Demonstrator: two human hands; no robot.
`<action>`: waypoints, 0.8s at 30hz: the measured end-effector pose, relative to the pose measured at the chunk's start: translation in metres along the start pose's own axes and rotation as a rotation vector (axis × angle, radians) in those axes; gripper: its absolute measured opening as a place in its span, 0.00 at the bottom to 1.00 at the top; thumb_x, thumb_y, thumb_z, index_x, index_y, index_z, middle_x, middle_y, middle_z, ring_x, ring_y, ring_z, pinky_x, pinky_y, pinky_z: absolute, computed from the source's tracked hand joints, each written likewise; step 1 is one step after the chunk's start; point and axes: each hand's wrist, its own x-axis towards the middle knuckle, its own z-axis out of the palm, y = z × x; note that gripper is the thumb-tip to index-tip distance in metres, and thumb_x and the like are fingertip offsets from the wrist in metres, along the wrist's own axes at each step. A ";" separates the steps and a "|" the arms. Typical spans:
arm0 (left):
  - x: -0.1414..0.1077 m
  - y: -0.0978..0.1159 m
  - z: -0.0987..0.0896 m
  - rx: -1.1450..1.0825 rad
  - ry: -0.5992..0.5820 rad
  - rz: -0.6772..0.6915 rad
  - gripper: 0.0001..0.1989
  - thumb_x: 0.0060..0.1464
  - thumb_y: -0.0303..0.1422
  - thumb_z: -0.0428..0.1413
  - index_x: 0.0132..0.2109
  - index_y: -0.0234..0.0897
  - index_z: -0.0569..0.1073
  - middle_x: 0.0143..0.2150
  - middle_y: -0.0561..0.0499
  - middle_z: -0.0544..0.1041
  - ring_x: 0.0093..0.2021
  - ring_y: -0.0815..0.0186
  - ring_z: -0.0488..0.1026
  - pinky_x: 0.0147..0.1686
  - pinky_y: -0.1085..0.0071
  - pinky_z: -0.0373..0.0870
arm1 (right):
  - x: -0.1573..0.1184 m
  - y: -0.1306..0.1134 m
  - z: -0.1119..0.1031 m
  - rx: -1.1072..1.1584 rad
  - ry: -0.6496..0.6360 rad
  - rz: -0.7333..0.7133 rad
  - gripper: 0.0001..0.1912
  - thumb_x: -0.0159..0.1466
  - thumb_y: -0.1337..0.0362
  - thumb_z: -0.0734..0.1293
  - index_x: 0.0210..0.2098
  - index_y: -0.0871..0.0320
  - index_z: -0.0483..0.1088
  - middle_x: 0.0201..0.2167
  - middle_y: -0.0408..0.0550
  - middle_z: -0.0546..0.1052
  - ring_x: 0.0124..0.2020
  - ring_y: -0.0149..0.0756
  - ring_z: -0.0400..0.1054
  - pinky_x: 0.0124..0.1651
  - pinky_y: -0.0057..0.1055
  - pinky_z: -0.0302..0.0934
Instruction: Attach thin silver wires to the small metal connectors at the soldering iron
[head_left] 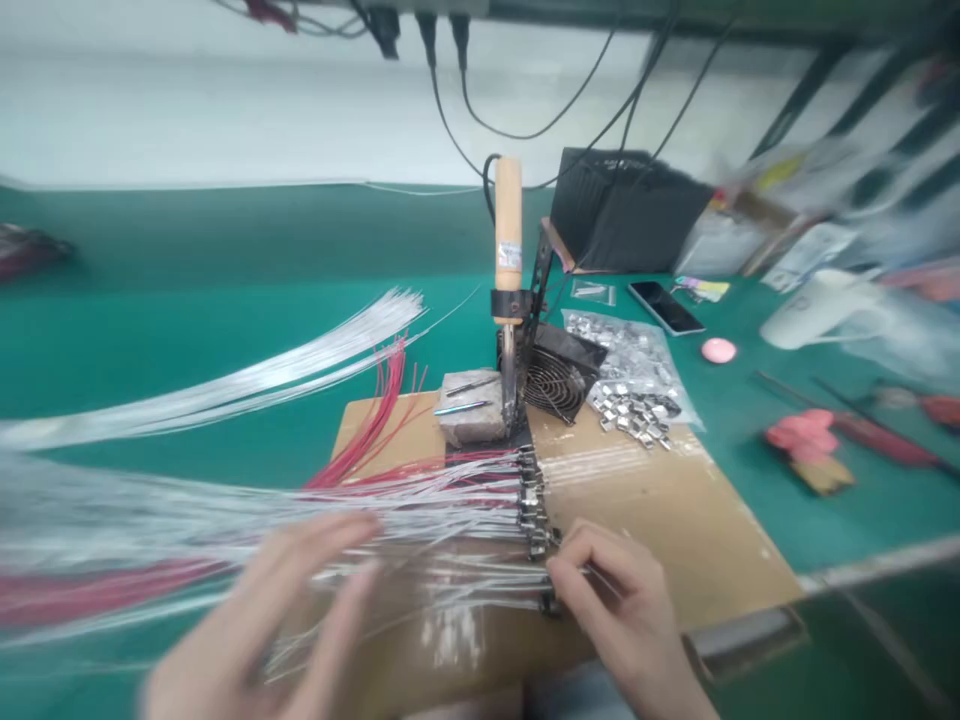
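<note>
White wires (450, 510) and red wires (375, 430) run from the left to a row of small metal connectors (531, 500) on a brown board (645, 520). My left hand (292, 610), blurred, is over the wires with thumb and forefinger apart and nothing between them. To the right of the row's near end, my right hand (615, 600) has thumb and forefinger pinched together beside a connector; what they hold is too small to make out. A soldering iron with a wooden handle (508, 220) stands upright in a holder behind the row, its tip near a grey block (472, 405).
Behind the board are a round-grilled fan (553, 380), a bag of metal parts (630, 360), a phone (666, 306) and a black box (626, 210). A white mug (814, 310) and red-handled tools (885, 438) lie to the right. Black cables hang above.
</note>
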 end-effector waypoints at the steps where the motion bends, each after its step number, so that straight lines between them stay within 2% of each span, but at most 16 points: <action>1: -0.008 0.011 0.007 -0.051 -0.067 0.035 0.08 0.64 0.34 0.59 0.49 0.43 0.78 0.50 0.52 0.81 0.51 0.59 0.78 0.54 0.67 0.72 | -0.001 0.001 -0.001 -0.012 0.003 0.003 0.18 0.72 0.63 0.65 0.25 0.57 0.64 0.24 0.41 0.67 0.26 0.31 0.61 0.30 0.29 0.52; 3: -0.015 0.035 0.025 -0.119 -0.181 0.148 0.16 0.62 0.24 0.58 0.55 0.42 0.75 0.52 0.50 0.80 0.53 0.61 0.77 0.55 0.69 0.72 | -0.001 0.001 -0.004 -0.034 -0.002 -0.007 0.17 0.72 0.63 0.66 0.25 0.57 0.64 0.24 0.41 0.67 0.26 0.30 0.62 0.30 0.29 0.53; 4: -0.016 0.045 0.033 -0.155 -0.197 0.187 0.18 0.62 0.22 0.57 0.57 0.40 0.74 0.52 0.48 0.80 0.54 0.61 0.77 0.56 0.68 0.71 | -0.001 0.000 -0.005 -0.041 -0.013 -0.017 0.17 0.71 0.64 0.66 0.26 0.57 0.64 0.24 0.41 0.67 0.26 0.30 0.62 0.30 0.29 0.53; 7: -0.012 0.064 0.051 -0.239 -0.270 0.245 0.19 0.61 0.21 0.56 0.57 0.39 0.71 0.49 0.47 0.81 0.50 0.61 0.78 0.54 0.66 0.72 | 0.000 -0.003 -0.006 -0.042 -0.040 -0.056 0.15 0.71 0.65 0.66 0.26 0.57 0.65 0.24 0.41 0.69 0.26 0.30 0.64 0.30 0.28 0.54; 12: -0.007 0.066 0.053 -0.305 -0.411 0.093 0.08 0.65 0.25 0.53 0.45 0.43 0.72 0.38 0.53 0.81 0.37 0.64 0.78 0.45 0.67 0.73 | 0.001 -0.003 -0.001 -0.045 -0.023 -0.066 0.15 0.71 0.66 0.66 0.27 0.56 0.67 0.24 0.41 0.68 0.26 0.31 0.63 0.30 0.29 0.54; 16: -0.004 0.058 0.053 -0.356 -0.553 -0.043 0.08 0.68 0.29 0.51 0.39 0.43 0.73 0.32 0.56 0.79 0.32 0.67 0.76 0.36 0.69 0.70 | 0.005 -0.003 -0.003 -0.076 -0.066 -0.038 0.13 0.71 0.64 0.66 0.29 0.56 0.69 0.26 0.42 0.70 0.28 0.33 0.65 0.32 0.30 0.56; 18: -0.003 0.052 0.054 -0.344 -0.536 -0.109 0.09 0.69 0.32 0.52 0.38 0.42 0.74 0.31 0.55 0.78 0.30 0.66 0.75 0.34 0.70 0.68 | 0.013 -0.004 -0.007 -0.099 -0.029 -0.031 0.10 0.73 0.62 0.64 0.34 0.54 0.70 0.33 0.45 0.76 0.36 0.36 0.71 0.40 0.32 0.62; 20: -0.002 0.048 0.056 -0.326 -0.494 -0.163 0.09 0.68 0.33 0.53 0.37 0.42 0.75 0.30 0.55 0.77 0.30 0.66 0.74 0.32 0.71 0.68 | 0.024 -0.007 -0.011 -0.170 0.044 -0.016 0.07 0.75 0.62 0.61 0.39 0.53 0.69 0.47 0.48 0.78 0.52 0.40 0.72 0.55 0.36 0.62; 22: 0.001 0.045 0.057 -0.339 -0.460 -0.216 0.09 0.67 0.34 0.55 0.37 0.42 0.76 0.29 0.55 0.78 0.29 0.66 0.74 0.30 0.73 0.68 | 0.037 -0.008 -0.011 -0.273 0.055 -0.003 0.06 0.76 0.62 0.59 0.43 0.51 0.68 0.59 0.48 0.75 0.66 0.41 0.63 0.67 0.42 0.54; 24: 0.006 0.045 0.056 -0.386 -0.425 -0.268 0.09 0.65 0.34 0.56 0.35 0.41 0.77 0.28 0.55 0.78 0.28 0.68 0.74 0.29 0.76 0.70 | 0.050 -0.008 -0.007 -0.335 -0.024 0.006 0.07 0.77 0.61 0.58 0.45 0.51 0.66 0.64 0.48 0.72 0.71 0.41 0.56 0.71 0.45 0.49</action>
